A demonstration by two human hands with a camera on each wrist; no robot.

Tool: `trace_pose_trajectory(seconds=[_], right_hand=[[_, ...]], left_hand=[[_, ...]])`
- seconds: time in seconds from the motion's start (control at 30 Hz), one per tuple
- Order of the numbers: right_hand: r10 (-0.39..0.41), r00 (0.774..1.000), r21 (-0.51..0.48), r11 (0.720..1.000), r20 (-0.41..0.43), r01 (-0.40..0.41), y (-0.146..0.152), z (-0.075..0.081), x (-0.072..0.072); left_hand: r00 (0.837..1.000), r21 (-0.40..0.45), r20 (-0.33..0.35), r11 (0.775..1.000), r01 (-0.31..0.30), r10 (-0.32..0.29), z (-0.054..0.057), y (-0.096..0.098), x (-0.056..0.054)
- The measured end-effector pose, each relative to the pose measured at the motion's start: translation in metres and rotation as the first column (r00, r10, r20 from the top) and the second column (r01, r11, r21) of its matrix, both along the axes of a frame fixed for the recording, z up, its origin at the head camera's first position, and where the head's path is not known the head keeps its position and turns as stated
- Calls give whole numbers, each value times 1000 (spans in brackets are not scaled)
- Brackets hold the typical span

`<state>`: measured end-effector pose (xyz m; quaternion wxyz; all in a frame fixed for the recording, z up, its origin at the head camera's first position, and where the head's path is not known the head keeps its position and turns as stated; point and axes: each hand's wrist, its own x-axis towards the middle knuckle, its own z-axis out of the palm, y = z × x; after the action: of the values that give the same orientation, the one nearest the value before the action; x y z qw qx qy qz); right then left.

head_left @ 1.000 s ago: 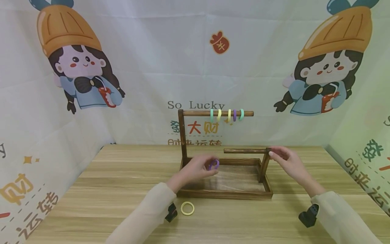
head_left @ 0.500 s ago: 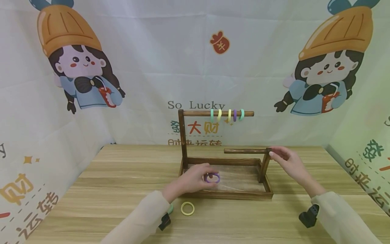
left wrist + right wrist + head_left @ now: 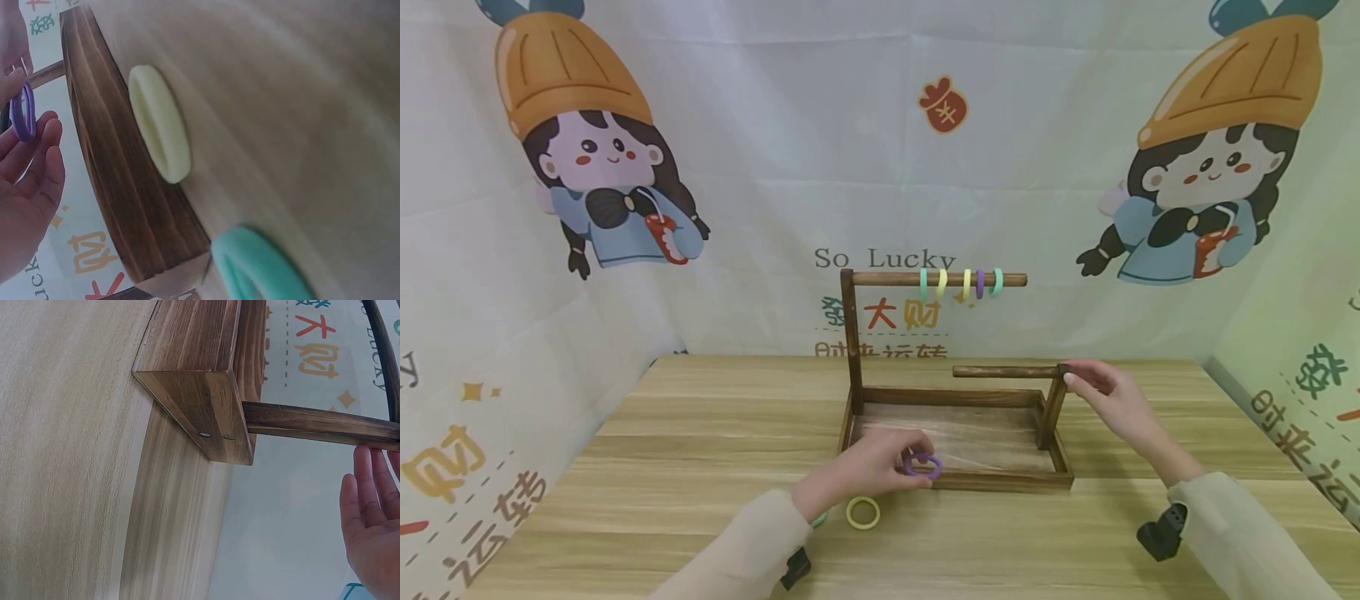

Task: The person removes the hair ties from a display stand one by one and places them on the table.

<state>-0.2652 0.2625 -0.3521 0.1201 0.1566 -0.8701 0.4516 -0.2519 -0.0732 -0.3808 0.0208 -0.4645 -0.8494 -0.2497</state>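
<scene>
My left hand (image 3: 872, 468) pinches a purple ring (image 3: 939, 467) between thumb and fingers, over the front rim of a dark wooden rack (image 3: 992, 478). In the left wrist view the same purple ring (image 3: 29, 119) hangs at the fingertips. With thumb and fingers, my right hand (image 3: 1112, 407) holds the top of the rack's short post (image 3: 1052, 412). Beneath the left forearm, a yellow ring (image 3: 863, 526) lies flat on the table, and beside it a green ring (image 3: 245, 250) is mostly hidden by the sleeve in the head view.
Several green, yellow and purple rings hang on the rack's upper bar (image 3: 895, 279), including a purple one (image 3: 980, 285). The lower bar (image 3: 1000, 372) juts left from the short post. A printed cloth (image 3: 760, 167) stands behind the wooden table (image 3: 715, 433).
With the purple ring, my left hand has come down and nearer, from over the tray to its front rim. The green ring came into sight beside the sleeve. My right hand has stayed put.
</scene>
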Motion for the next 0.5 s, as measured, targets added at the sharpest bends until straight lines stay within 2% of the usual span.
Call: trace_pose_trajectory(seconds=[0.2,0.37,0.5], right_hand=[[-6,1000,11,1000,-3,6,-1,0,1],[-7,1000,10,1000,0,7,-1,1,1],[-7,1000,7,1000,6,7,-1,1,1]], left_hand=[[999,-23,-25,999,44,-45,-7,-1,6],[997,-63,9,995,73,-73,-14,-2,11],[997,-112,35,991,67,-64,-17,-3,14]])
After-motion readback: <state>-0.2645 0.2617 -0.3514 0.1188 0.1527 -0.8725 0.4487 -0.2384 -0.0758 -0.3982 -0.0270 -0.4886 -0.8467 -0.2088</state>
